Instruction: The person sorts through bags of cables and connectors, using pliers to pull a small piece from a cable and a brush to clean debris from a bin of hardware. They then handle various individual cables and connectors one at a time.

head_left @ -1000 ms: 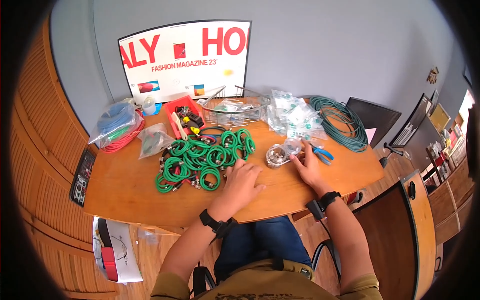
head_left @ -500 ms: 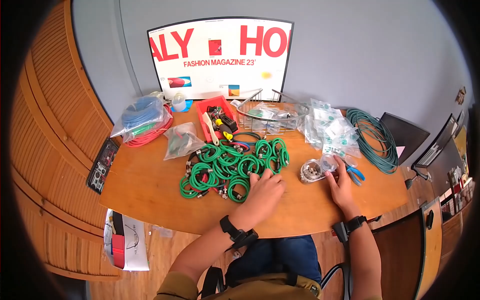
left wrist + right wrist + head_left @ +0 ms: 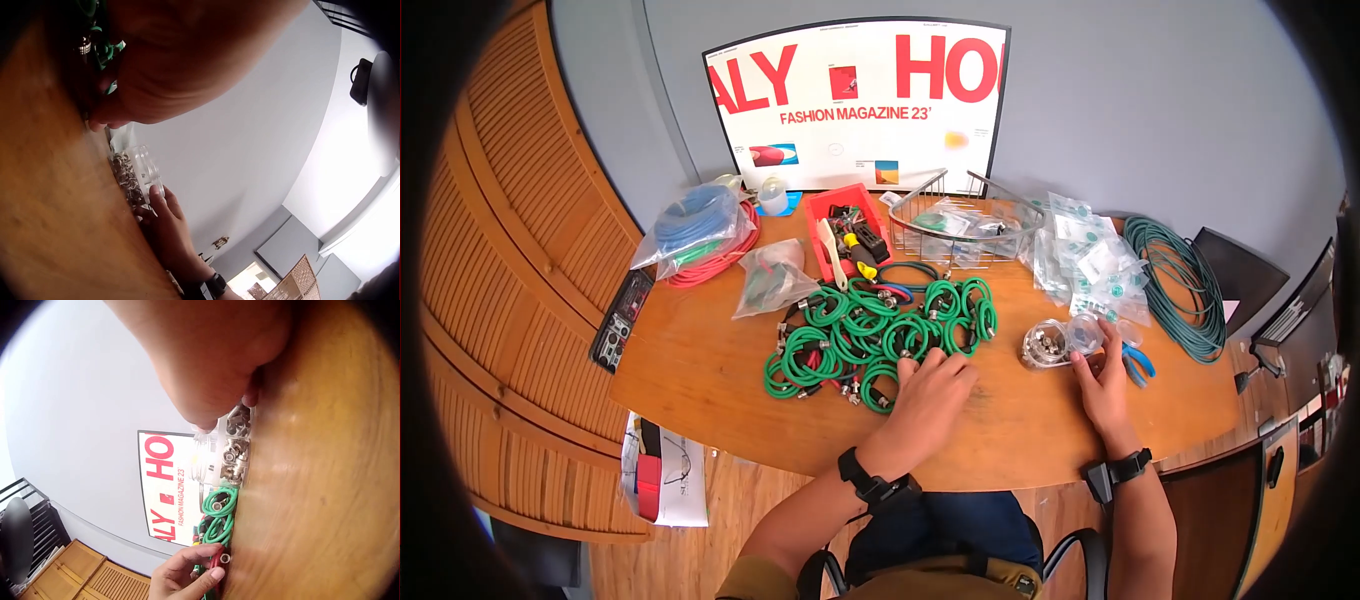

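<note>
My left hand (image 3: 930, 400) rests at the right edge of a heap of coiled green cables (image 3: 865, 330) with metal connector ends. Its fingers are relaxed against the nearest coils, while a red piece (image 3: 216, 557) shows between finger and thumb in the right wrist view. My right hand (image 3: 1104, 390) lies beside a clear jar (image 3: 1045, 343) of metal connectors. Its thumb and index finger spread at a clear round lid (image 3: 1085, 333) by the jar. Loose metal connectors (image 3: 127, 178) fill the jar in the left wrist view.
Blue-handled pliers (image 3: 1138, 367) lie right of my right hand. Behind stand a red bin (image 3: 812, 235) of tools, a wire basket (image 3: 960, 248) and clear bags (image 3: 1090, 255). A dark green cable coil (image 3: 1175, 290) lies far right; bagged cables (image 3: 695, 225) sit at left.
The head view has swung, shifting the whole desk rightward in the picture. Both hands keep nearly the same places, left by the green coils and right by the jar.
</note>
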The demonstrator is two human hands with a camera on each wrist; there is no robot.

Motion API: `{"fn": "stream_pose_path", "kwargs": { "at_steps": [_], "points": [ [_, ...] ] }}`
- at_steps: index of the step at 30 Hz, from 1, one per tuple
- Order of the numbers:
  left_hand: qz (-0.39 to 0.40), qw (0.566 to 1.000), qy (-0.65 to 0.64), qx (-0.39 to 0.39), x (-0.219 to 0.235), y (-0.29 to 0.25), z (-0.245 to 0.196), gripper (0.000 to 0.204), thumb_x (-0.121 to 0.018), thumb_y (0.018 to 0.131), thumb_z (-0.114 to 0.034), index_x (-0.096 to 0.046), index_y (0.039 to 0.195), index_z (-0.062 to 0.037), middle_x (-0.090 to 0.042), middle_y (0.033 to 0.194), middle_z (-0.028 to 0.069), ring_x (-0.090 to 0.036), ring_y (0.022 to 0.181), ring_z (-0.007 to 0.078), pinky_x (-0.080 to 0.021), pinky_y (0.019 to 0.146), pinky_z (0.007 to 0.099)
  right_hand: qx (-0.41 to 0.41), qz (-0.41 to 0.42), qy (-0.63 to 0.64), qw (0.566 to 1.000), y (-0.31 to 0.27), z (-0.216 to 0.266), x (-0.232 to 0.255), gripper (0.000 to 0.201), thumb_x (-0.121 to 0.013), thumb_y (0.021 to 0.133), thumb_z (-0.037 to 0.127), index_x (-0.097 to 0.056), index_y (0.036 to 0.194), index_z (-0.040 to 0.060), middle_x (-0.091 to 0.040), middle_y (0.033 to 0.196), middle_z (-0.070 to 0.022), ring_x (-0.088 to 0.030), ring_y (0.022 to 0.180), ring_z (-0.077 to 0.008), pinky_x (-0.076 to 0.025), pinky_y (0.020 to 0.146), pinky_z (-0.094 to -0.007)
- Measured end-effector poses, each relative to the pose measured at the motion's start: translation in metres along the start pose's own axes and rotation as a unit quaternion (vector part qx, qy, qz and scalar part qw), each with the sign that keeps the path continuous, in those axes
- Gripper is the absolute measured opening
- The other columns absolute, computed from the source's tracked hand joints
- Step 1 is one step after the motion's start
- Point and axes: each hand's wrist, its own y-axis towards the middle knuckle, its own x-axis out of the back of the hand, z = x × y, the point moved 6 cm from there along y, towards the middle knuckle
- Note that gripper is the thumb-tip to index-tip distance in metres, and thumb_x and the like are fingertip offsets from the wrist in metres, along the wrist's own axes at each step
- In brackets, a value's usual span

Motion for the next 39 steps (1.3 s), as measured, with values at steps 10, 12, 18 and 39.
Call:
{"fn": "stream_pose_path", "kwargs": {
  "at_steps": [10, 12, 18, 39],
  "points": [
    [0.002, 1.000, -0.020, 0.019, 0.010, 0.002, -0.001, 0.024, -0.077, 0.088, -0.015, -0.071, 0.111, -0.0105, -0.069, 0.110, 0.0007, -0.058, 0.106, 0.0245, -0.035, 0.088, 0.0467, -0.033, 0.008, 0.106, 0.994, 0.004, 0.007, -0.006, 0.061, -0.076, 0.099, 0.010, -0.040, 0.148, 0.0030, -0.059, 0.134, -0.0149, -0.059, 0.078, -0.0082, -0.049, 0.067, -0.0234],
    [0.004, 0.999, -0.027, 0.026, 0.013, 0.004, -0.002, 0.029, -0.081, 0.086, -0.023, -0.072, 0.111, -0.0097, -0.072, 0.109, 0.0015, -0.059, 0.106, 0.0249, -0.037, 0.091, 0.0482, -0.016, 0.010, 0.073, 0.997, 0.008, 0.007, -0.005, 0.063, -0.079, 0.097, 0.012, -0.042, 0.147, 0.0025, -0.060, 0.132, -0.0141, -0.058, 0.077, -0.0072, -0.048, 0.065, -0.0232],
    [0.024, 0.998, -0.039, 0.044, 0.018, 0.009, -0.005, 0.031, -0.084, 0.085, -0.028, -0.074, 0.109, -0.0102, -0.073, 0.102, 0.0030, -0.060, 0.107, 0.0260, -0.038, 0.096, 0.0517, -0.019, 0.020, 0.076, 0.997, 0.020, 0.007, -0.011, 0.068, -0.083, 0.095, 0.018, -0.042, 0.146, 0.0012, -0.062, 0.126, -0.0139, -0.060, 0.076, -0.0092, -0.051, 0.065, -0.0250],
    [-0.020, 1.000, -0.018, 0.009, 0.012, 0.048, -0.040, 0.053, -0.086, 0.085, -0.028, -0.066, 0.128, -0.0044, -0.071, 0.109, 0.0140, -0.062, 0.096, 0.0288, -0.042, 0.089, 0.0432, -0.006, 0.033, 0.083, 0.996, 0.023, 0.027, 0.001, 0.070, -0.089, 0.087, 0.027, -0.051, 0.139, -0.0007, -0.066, 0.117, -0.0137, -0.061, 0.071, -0.0126, -0.053, 0.062, -0.0282]
  ]
}}
